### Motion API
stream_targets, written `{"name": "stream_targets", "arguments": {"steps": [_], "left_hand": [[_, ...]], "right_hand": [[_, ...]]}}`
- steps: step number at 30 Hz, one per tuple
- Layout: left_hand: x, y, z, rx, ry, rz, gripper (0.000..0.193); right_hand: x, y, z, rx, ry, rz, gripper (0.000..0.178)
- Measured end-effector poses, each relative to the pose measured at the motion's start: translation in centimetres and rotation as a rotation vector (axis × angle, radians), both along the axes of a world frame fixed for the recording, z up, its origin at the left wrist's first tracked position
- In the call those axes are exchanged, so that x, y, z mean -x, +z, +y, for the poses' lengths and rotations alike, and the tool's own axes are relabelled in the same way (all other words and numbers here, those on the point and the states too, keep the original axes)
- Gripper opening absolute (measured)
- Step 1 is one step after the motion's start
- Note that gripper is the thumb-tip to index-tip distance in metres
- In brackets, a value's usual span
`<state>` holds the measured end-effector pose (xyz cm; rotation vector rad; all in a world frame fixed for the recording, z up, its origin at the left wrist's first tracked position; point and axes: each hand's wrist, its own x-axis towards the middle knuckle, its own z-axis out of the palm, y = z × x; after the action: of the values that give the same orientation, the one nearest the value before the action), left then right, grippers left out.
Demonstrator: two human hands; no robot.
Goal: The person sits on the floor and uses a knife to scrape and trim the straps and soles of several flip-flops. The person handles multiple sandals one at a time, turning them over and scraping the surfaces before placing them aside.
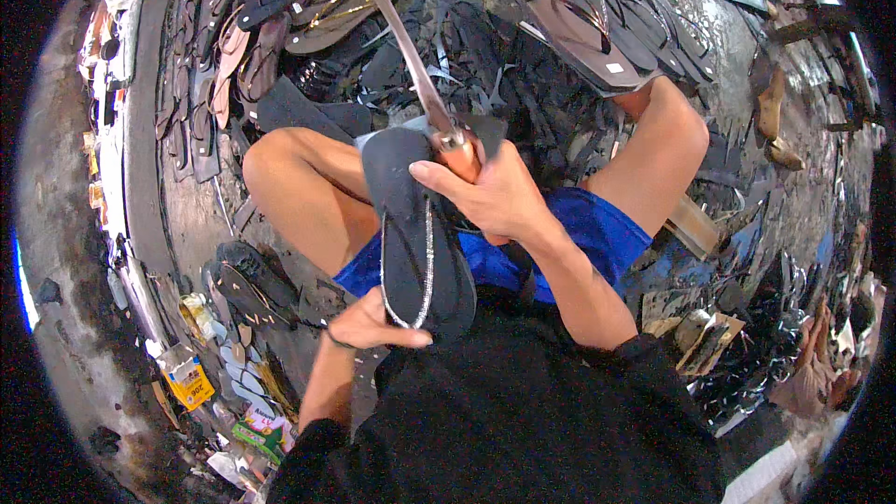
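Note:
A black flip-flop [401, 215] with a sparkly, stone-studded strap lies lengthwise over my lap, its sole narrow and rounded at the far end. Around its near end closes my left hand [369, 322], the thumb across the sole by the strap. My right hand [509, 196] grips the wooden handle of a long-bladed knife [401, 33], with the thumb stretched toward the flip-flop's sole. The blade points up and away to the left, above the sandal's far end. Part of a dark flat piece [487, 137] shows behind the handle; what it belongs to is unclear.
Finished flip-flops lie in a group [569, 28] at the far right and another pile [336, 19] at the far left. Black offcuts [448, 47] heap between my knees. A yellow box [189, 378] sits at the near left, and a wooden block [693, 229] lies beside my right thigh.

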<state>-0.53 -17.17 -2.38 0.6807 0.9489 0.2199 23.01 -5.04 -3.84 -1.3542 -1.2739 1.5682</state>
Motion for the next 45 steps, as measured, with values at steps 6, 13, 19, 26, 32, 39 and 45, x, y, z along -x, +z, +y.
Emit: {"name": "stream_targets", "arguments": {"steps": [6,13,19,26,32,39,45], "left_hand": [[-1.0,3.2,10.7,-0.445,0.879,0.164,0.036],[2.8,4.7,8.5,-0.405,0.889,0.379,0.046],[1.5,2.7,6.9,-0.365,0.996,0.443,0.045],[0.1,5.7,7.2,-0.397,0.676,0.329,0.043],[-1.2,6.9,7.2,-0.41,0.566,0.238,0.049],[-2.6,8.5,7.6,-0.338,0.397,0.203,0.048],[-2.8,8.7,7.6,-0.547,0.226,0.253,0.051]], "right_hand": [[2.7,5.7,-1.9,-0.098,-0.176,0.325,0.043],[-4.4,0.9,-10.2,-0.43,0.147,-0.232,0.032],[-2.9,-0.1,-10.0,-0.537,0.069,-0.327,0.037],[-3.5,5.3,-5.0,-0.567,0.114,-0.358,0.031],[-4.9,10.3,-0.8,-0.394,0.303,-0.309,0.03],[-5.0,13.0,4.0,-0.329,0.619,-0.342,0.028],[-2.9,11.8,7.8,-0.198,0.959,-0.166,0.033]]}}
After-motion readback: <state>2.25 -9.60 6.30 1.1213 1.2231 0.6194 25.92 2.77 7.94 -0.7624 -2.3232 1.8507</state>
